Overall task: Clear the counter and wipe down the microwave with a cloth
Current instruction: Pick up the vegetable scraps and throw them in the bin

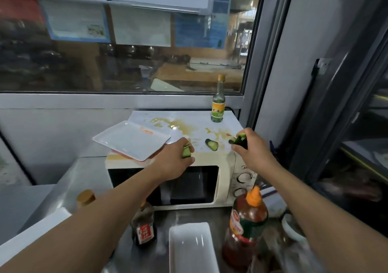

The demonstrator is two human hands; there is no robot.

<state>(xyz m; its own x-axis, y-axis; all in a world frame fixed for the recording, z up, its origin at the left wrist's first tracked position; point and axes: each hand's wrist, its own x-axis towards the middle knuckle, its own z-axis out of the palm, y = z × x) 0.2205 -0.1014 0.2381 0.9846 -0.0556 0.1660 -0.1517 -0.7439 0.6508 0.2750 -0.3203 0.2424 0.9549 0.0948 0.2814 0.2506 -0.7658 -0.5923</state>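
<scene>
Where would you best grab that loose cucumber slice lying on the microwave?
Pinch the cucumber slice across its narrow width, coming straight down from above. It lies flat on the microwave top, apart from both hands, so probably only its dark rind edges offer a hold.

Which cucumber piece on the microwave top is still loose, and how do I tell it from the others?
Start at the cream microwave and look at its stained top. The loose cucumber slice lies flat there, between the left hand and the right hand. Unlike the pieces gripped in each hand's fingers, nothing touches it.
</scene>
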